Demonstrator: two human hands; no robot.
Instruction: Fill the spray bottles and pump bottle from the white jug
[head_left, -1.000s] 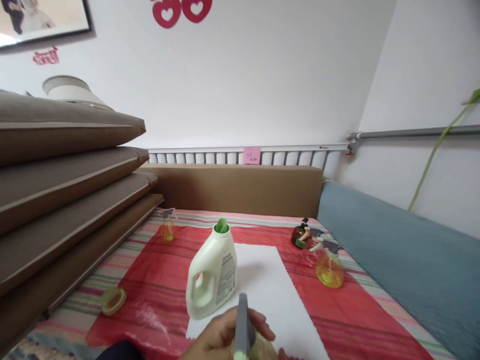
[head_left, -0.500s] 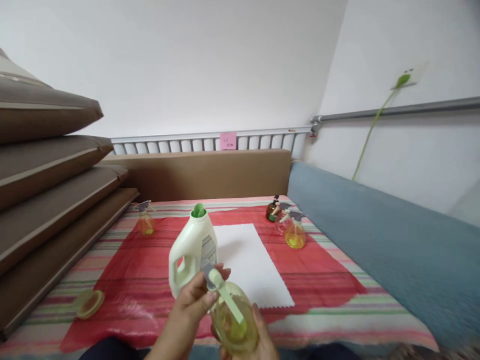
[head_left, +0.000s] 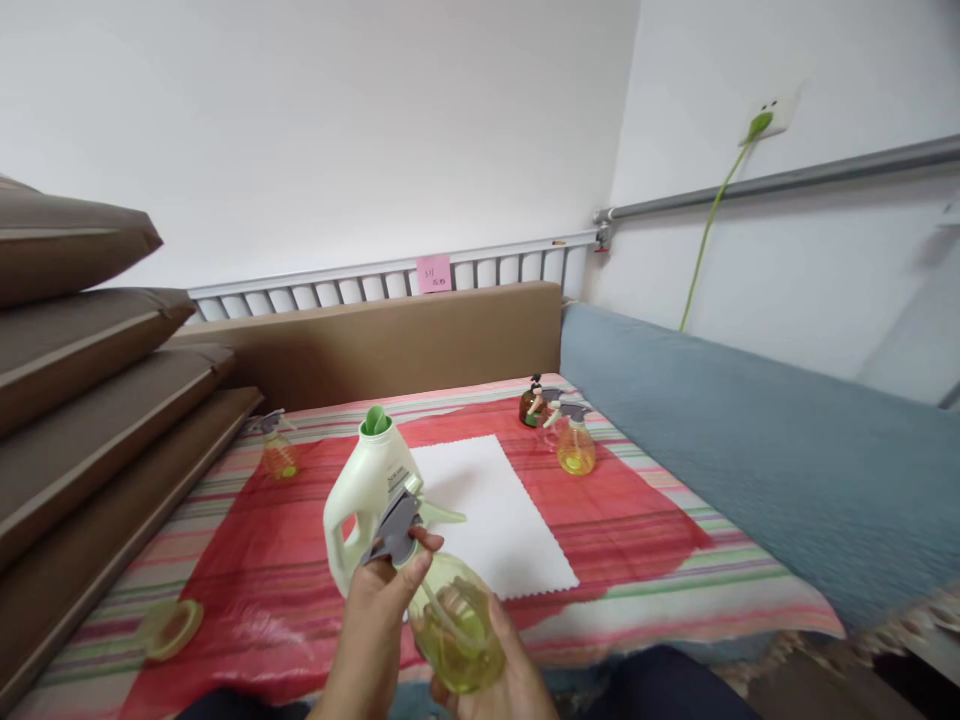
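Observation:
My left hand [head_left: 381, 600] grips the grey-and-pale-green trigger head [head_left: 401, 525] at its collar, fingers closed around it. Below it, my right hand [head_left: 510, 665] is wrapped round the yellowish clear body of the spray bottle [head_left: 457, 625], which holds some liquid and a dip tube. The bottle leans toward the left. I cannot tell if the head is screwed tight on the neck. Just behind my left hand stands a white jug [head_left: 367, 490] with a handle and a green spout in its open mouth. A white scalloped-edge mat [head_left: 495, 520] lies beyond the bottle.
A round pale green cap [head_left: 174, 630] lies at the left front. One spray bottle [head_left: 278, 450] stands at the back left, another [head_left: 576, 448] at the right beside a brown bottle [head_left: 533, 408]. Brown cushions [head_left: 90, 350] are stacked left; a blue padded side [head_left: 712, 420] borders the right.
The trigger head has turned, so its nozzle now points right instead of toward me. The bottle has shifted slightly left. My view has also moved a little.

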